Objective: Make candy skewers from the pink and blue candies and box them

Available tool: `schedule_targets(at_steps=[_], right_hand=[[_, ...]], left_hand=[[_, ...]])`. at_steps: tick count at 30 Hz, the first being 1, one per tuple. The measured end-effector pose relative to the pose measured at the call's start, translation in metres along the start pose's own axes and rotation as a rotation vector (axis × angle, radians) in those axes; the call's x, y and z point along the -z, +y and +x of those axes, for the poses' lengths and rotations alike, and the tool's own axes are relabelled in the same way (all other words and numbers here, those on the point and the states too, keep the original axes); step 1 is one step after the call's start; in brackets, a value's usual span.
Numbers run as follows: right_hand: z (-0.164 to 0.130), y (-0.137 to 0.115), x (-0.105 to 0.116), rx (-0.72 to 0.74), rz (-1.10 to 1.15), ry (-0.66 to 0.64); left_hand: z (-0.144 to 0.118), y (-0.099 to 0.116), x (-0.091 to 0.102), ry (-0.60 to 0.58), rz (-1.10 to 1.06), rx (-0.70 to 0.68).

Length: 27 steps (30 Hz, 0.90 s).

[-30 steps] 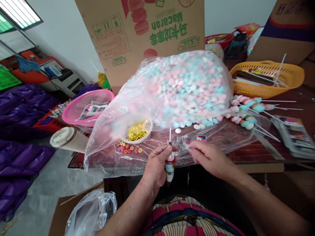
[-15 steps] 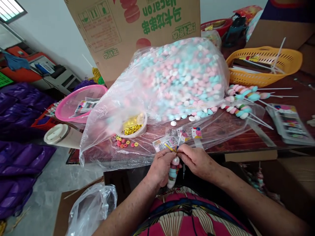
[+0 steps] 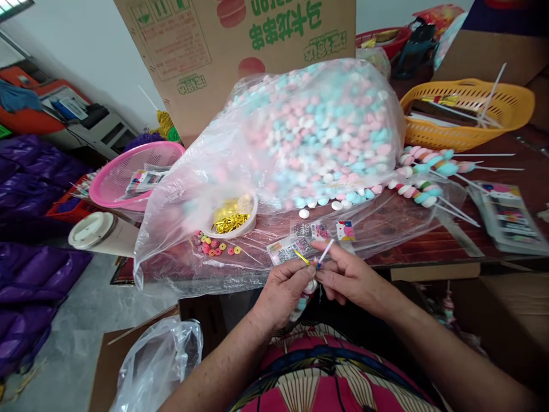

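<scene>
In the head view, the left hand (image 3: 283, 290) is closed around a wrapped candy skewer (image 3: 305, 292) held just past the table edge (image 3: 433, 270). The right hand (image 3: 348, 277) pinches a gold twist tie (image 3: 302, 257) at the skewer's neck, where the white stick (image 3: 325, 252) pokes out. Beyond lie the big clear bag of pastel candies (image 3: 317, 131), a cup of gold ties (image 3: 231, 219) and finished skewers (image 3: 422, 169).

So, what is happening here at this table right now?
A person holds a candy skewer in the left hand, while the right hand pinches a gold twist tie at the stick's top. Behind lie a big bag of pastel candies, finished skewers and a bowl of gold ties.
</scene>
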State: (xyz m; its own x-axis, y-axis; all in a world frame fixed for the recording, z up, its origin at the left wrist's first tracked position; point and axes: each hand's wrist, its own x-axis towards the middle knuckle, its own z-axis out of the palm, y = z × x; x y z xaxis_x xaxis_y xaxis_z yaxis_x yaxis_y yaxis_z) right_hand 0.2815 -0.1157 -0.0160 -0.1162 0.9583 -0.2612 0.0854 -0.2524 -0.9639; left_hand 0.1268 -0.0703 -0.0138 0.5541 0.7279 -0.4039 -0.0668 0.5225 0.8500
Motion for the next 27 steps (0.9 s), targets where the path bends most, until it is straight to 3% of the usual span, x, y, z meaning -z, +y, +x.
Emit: schedule_targets(at_steps=[4,7,12,17,19,22,27], right_hand=[[0.0,-0.02,0.017,0.249,-0.163,-0.289],[0.006,-0.025,0.017,0.24,-0.115,-0.316],[0.015,-0.009,-0.005,0.076,0.08,-0.097],[0.011,0.007,-0.031,0.176,-0.197,0.34],[0.009,0.011,-0.036,0.225,-0.308,0.443],[0.007,0.013,-0.033,0.373,-0.502,0.472],[0.005,0.014,-0.023,0.702,-1.06,0.361]], left_hand=[[0.003,0.005,0.005,-0.186,-0.212,0.27],[0.005,0.004,0.005,-0.18,-0.312,0.251],[0.005,-0.001,0.002,-0.008,-0.416,0.152],[0.007,-0.007,-0.006,0.254,-0.497,0.043],[0.006,-0.007,-0.011,0.307,-0.506,0.01],[0.004,-0.006,-0.017,0.288,-0.481,-0.025],[0.002,-0.005,-0.018,0.197,-0.386,0.002]])
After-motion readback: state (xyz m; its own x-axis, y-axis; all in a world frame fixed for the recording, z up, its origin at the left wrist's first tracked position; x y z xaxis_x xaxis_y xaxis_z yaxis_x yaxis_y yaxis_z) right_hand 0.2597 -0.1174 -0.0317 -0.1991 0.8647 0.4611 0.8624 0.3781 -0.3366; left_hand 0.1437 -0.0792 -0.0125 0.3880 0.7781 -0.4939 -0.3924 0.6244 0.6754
